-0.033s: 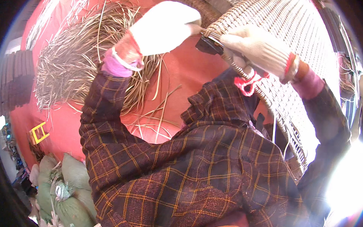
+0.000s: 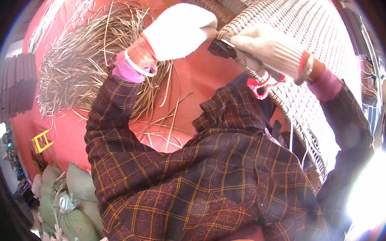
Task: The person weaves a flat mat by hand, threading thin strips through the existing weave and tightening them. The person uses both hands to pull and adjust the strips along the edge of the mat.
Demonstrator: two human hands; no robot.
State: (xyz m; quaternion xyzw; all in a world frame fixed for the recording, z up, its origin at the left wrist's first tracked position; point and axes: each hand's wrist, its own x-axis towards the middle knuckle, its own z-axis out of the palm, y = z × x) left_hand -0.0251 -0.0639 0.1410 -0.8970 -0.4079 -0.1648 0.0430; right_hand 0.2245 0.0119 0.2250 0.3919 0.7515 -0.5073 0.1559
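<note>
I see the dark tool [image 2: 222,48] at the woven basket's [image 2: 302,35] rim, clamped in my gloved right hand [image 2: 272,49]. My gloved left hand [image 2: 179,31] closes on that rim just beside it. Loose straw [image 2: 84,70] lies on the red floor [image 2: 194,86]; green sacks [image 2: 67,197] lie well apart.

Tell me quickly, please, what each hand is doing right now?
Left hand: gloved, closed at the edge of the woven basket.
Right hand: gloved, closed around a dark tool held against the same edge.
</note>
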